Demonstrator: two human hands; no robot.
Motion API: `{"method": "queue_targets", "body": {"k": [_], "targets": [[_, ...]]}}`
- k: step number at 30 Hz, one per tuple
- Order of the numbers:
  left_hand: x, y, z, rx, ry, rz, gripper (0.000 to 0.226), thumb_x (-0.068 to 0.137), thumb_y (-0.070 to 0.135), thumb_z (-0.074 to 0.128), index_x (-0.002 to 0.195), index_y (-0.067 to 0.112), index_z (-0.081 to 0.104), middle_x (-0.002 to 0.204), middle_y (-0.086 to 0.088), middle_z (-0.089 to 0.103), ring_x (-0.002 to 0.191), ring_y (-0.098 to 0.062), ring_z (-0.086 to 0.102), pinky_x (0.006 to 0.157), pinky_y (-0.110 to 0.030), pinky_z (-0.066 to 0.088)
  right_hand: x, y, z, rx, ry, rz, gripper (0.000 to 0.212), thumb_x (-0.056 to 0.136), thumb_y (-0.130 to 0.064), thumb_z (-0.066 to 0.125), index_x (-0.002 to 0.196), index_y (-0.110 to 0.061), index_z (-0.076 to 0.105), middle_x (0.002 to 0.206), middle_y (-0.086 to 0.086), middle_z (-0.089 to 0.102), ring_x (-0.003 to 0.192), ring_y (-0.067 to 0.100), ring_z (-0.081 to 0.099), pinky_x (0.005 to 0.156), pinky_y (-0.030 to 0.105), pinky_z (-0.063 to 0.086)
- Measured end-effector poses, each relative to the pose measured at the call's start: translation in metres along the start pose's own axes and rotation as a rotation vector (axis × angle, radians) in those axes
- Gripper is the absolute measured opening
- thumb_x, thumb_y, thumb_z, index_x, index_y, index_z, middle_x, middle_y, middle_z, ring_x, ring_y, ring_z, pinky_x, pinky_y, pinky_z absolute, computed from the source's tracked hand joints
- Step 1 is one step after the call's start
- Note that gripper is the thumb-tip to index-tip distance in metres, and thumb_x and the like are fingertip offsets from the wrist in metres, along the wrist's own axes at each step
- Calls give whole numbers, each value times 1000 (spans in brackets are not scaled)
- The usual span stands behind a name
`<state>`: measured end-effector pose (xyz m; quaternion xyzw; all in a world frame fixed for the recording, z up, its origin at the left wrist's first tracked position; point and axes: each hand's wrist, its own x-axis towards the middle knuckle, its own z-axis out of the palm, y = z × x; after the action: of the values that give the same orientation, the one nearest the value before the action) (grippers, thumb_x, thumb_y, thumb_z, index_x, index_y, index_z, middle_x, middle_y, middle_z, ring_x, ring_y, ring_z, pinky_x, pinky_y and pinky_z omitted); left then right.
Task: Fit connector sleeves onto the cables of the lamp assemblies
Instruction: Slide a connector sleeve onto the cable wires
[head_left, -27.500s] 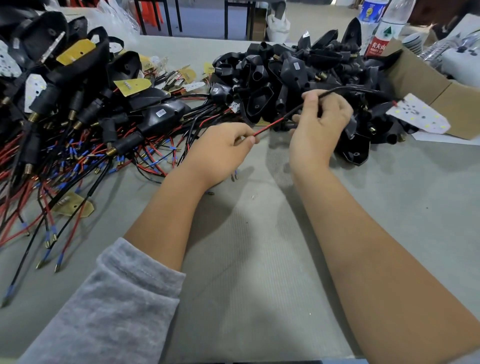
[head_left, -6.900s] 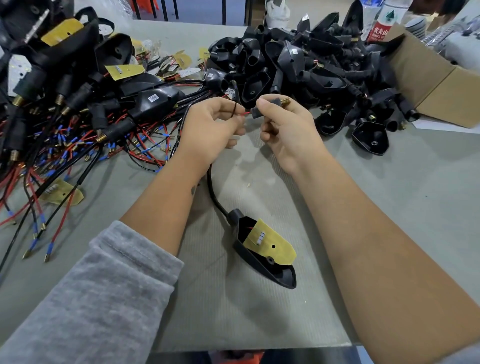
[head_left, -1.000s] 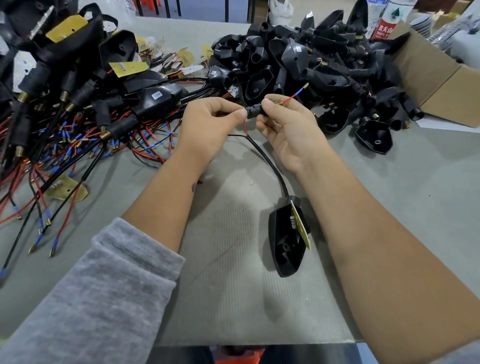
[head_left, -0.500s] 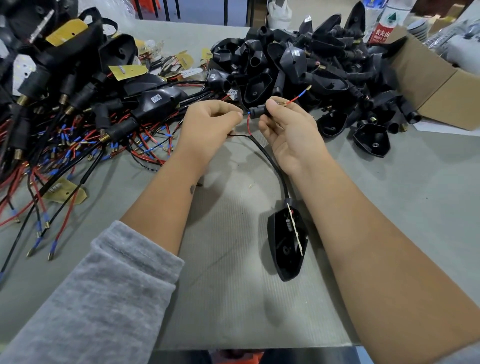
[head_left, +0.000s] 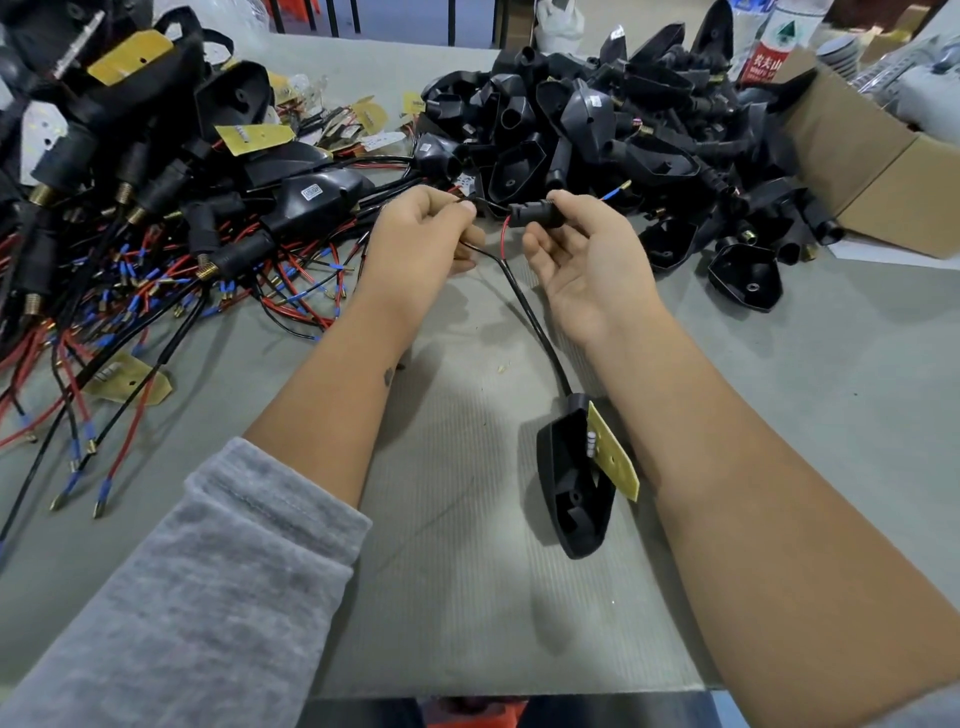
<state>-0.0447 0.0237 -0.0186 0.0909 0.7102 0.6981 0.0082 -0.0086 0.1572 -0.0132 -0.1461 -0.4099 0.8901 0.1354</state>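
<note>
The right hand (head_left: 587, 260) is pinching a black sleeve (head_left: 535, 214) between thumb and forefinger, with the other fingers hanging loosely curled below. The left hand (head_left: 421, 236) is closing its fingertips on the black wire just left of the sleeve. A red wire (head_left: 505, 234) is entering the sleeve's left end, and 1 blue-tipped end (head_left: 615, 191) is poking out past the right thumb, so the sleeve is probably partway along the leads; whether both wires are running through it is hard to tell from here.

To do this step well, the left hand should be keeping the 2 leads taut and straight while the right is sliding the sleeve along them toward the thick black cable (head_left: 530, 317). Pulling in line with the sleeve should be keeping the leads from kinking at its mouth, and a slight twist may be helping it over the cable's jacket.

Both forearms are reaching forward over the grey table (head_left: 779, 395), wrists raised, the right palm turning up and inward. The cable is trailing down from the hands to a black lamp housing (head_left: 571, 483) with a yellow board (head_left: 613, 457), lying on the table near the right forearm. A tangle of finished assemblies (head_left: 156, 234) is piling up at left, bare housings (head_left: 623, 135) beyond.
</note>
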Motion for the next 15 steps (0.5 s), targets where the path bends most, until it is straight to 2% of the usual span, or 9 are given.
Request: {"method": "queue_targets", "body": {"k": [5, 12, 15], "targets": [[-2, 1, -1, 13, -19, 60, 20, 97, 13, 52, 78, 16, 58, 72, -2, 62, 57, -6, 53, 61, -19, 49, 1, 1, -1, -28, -12, -4, 6, 94, -3, 58, 88, -2, 58, 81, 11, 61, 61, 14, 62, 60, 21, 55], [-4, 1, -3, 39, -32, 77, 20, 93, 11, 57, 75, 14, 64, 74, -6, 62, 66, -14, 53, 63, -21, 47, 2, 2, -2, -34, 0, -17, 2, 94, -4, 59, 93, -1, 58, 82, 10, 61, 60, 12, 62, 59, 20, 54], [-4, 2, -2, 52, -32, 72, 20, 92, 9, 56, 75, 14, 63, 72, -4, 62, 64, -12, 53, 61, -19, 47, 1, 1, -2, -49, -3, -23, 2, 94, -3, 59, 94, -1, 58, 83, 11, 61, 60, 12, 62, 59, 20, 54]]}}
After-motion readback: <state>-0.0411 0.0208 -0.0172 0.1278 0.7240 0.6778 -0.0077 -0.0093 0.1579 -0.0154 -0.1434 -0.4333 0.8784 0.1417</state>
